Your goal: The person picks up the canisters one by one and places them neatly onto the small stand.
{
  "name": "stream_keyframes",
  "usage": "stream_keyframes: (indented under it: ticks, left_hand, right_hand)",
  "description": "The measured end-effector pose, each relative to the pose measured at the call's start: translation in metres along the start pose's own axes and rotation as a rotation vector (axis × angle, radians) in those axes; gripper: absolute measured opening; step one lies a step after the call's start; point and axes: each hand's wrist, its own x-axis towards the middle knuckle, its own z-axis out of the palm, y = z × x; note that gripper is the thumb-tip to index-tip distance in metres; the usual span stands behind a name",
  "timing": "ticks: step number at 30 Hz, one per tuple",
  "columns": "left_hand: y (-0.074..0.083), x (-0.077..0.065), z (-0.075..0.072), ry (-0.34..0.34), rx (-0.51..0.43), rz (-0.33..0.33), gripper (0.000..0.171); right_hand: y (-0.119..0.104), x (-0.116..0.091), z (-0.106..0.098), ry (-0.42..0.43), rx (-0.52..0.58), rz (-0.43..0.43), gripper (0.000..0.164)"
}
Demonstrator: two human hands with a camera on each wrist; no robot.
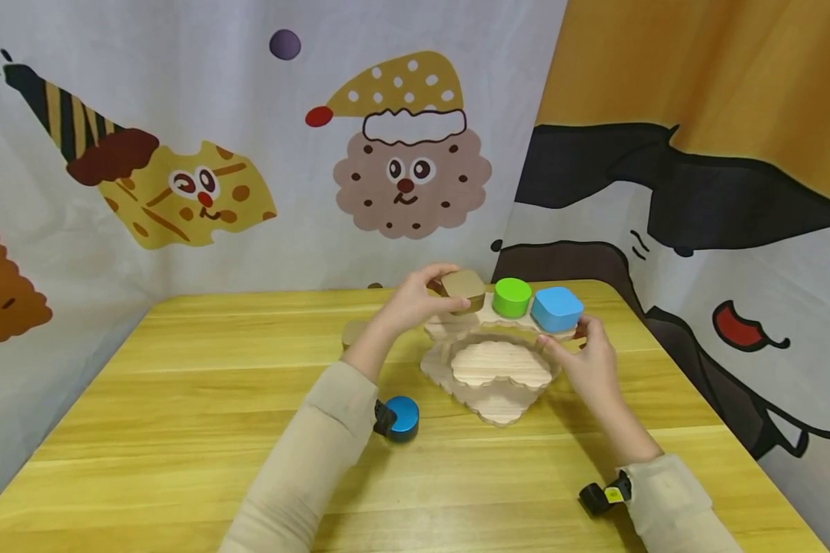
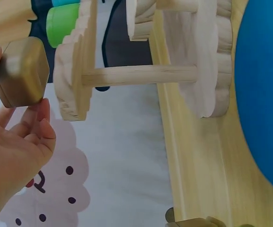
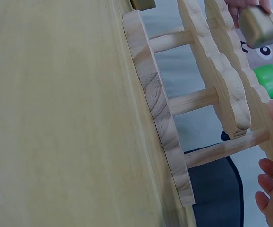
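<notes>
A: What does the left hand (image 1: 417, 299) have?
B: A shiny gold box with round corners (image 1: 463, 287). The thumb and fingers pinch it.
A: Where is that box?
B: Up over the left end of the bumpy top shelf (image 1: 448, 329). In the left wrist view there's a little gap, so they don't touch.
A: Shelf of what?
B: A pale wooden stand with three layers and round posts (image 1: 501, 408). It sits on the yellow wood-grain table (image 1: 180, 430).
A: And the right hand (image 1: 589, 355)?
B: It's well apart from the left one. It grips the right end of the top shelf.
A: What's up there?
B: A green round tin (image 1: 512, 298) in the middle, and a light blue square tin with round corners (image 1: 557, 309) by the right hand.
A: Anything on the table?
B: A dark blue round tin (image 1: 405, 417), partly hidden by the left wrist's black camera (image 1: 384, 418). Another gold box (image 1: 352, 333) peeks out behind the left arm.
</notes>
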Motion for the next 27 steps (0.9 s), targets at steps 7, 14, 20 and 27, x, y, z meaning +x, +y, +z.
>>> stream_keyframes:
  ticks: [7, 14, 20, 27]
  left_hand:
    - [-0.003, 0.008, 0.009, -0.041, -0.01, 0.015, 0.065]
    - [-0.006, 0.013, 0.015, -0.036, -0.001, 0.004, 0.064]
    - [-0.01, 0.015, 0.02, -0.045, 0.005, 0.004, 0.065]
    - [-0.01, 0.016, 0.022, -0.061, 0.044, -0.005, 0.068]
  right_hand:
    - [-0.001, 0.0, 0.0, -0.003, -0.003, -0.001, 0.068]
    - [0.0, 0.0, 0.0, -0.002, -0.007, -0.002, 0.067]
    - [0.0, 0.0, 0.0, -0.003, -0.013, -0.008, 0.067]
    - [-0.001, 0.0, 0.0, -0.004, -0.008, -0.005, 0.067]
